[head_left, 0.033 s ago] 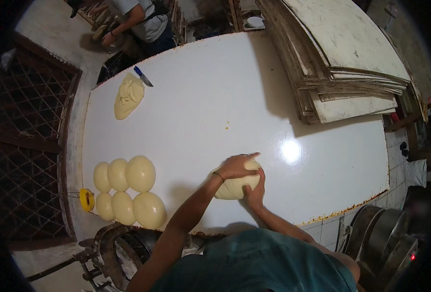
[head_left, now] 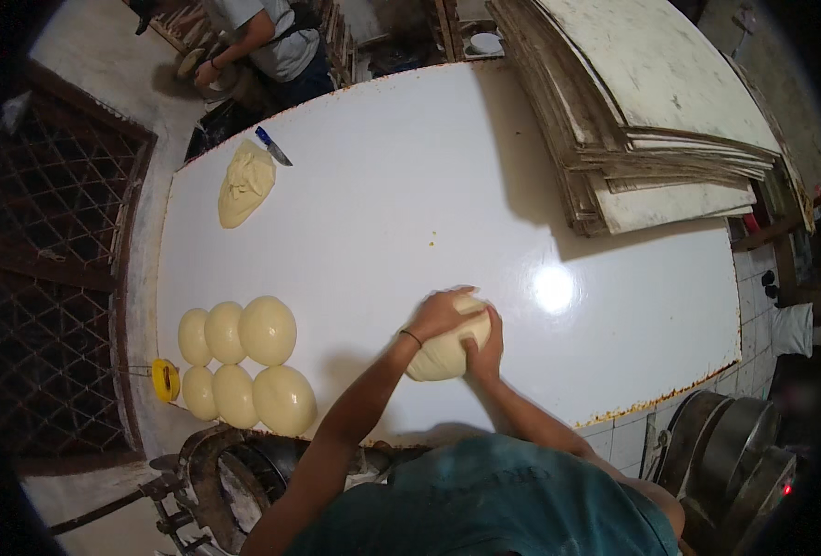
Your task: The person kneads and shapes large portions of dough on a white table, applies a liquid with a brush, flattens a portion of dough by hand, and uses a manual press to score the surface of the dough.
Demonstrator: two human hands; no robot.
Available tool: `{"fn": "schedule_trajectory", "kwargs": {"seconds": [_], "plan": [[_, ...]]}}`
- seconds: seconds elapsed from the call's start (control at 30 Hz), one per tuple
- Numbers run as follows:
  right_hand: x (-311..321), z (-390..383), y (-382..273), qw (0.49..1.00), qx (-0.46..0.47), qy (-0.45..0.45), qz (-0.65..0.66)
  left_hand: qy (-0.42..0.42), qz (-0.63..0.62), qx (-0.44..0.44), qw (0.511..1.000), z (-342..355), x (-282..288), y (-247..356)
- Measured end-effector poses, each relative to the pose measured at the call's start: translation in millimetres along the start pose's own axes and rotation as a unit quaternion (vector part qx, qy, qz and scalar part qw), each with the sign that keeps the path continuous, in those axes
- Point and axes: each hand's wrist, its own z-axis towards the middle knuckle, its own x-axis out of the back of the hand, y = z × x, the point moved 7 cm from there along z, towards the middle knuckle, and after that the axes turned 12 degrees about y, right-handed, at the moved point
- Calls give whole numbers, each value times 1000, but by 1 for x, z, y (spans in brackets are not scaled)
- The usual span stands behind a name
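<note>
Both hands grip a large pale lump of dough (head_left: pixel 438 357) on the white table (head_left: pixel 355 232). My left hand (head_left: pixel 439 312) lies curled over its top from the left side, a thin band on the wrist. My right hand (head_left: pixel 482 343) wraps round its right side, thumb pressed into the dough. Several smooth, glossy dough balls (head_left: pixel 269 329) sit in two rows at the left. Farther back rest a loose, creased dough piece (head_left: pixel 244 185) and a blue-handled knife (head_left: pixel 273 148).
A stack of worn pale boards (head_left: pixel 670 74) covers the back right. A yellow container (head_left: pixel 165 380) is at the left edge. A co-worker (head_left: pixel 271 46) stands beyond the table. Metal machinery (head_left: pixel 725 445) stands at the near right, another piece (head_left: pixel 206 491) at lower left.
Both my hands and the dough between them have shifted slightly up and to the left, my left fingers drawing in a little. The rest looks unchanged.
</note>
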Motion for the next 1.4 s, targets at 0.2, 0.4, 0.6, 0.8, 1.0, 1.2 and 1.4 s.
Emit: {"fn": "schedule_trajectory", "kwargs": {"seconds": [0.2,0.4,0.6,0.8,1.0,1.2,1.4], "plan": [[-33,92,-99,964,7,-262,53,80,-376,40,922,-5,74,28],[44,-17,-105,976,21,-157,-150,189,-103,-113,970,-111,27,28],[99,-145,-72,951,-93,-155,-250,79,-37,-45,995,-215,-22,15],[71,-70,-38,934,54,-112,-334,193,133,-35,972,-118,-11,34],[87,94,-27,967,59,195,-152,235,192,-59,951,81,12,46],[69,-16,35,904,-118,-55,-408,-206,276,-124,931,66,-64,58],[4,76,-5,990,-116,48,71,19,-218,75,973,42,6,12]]}}
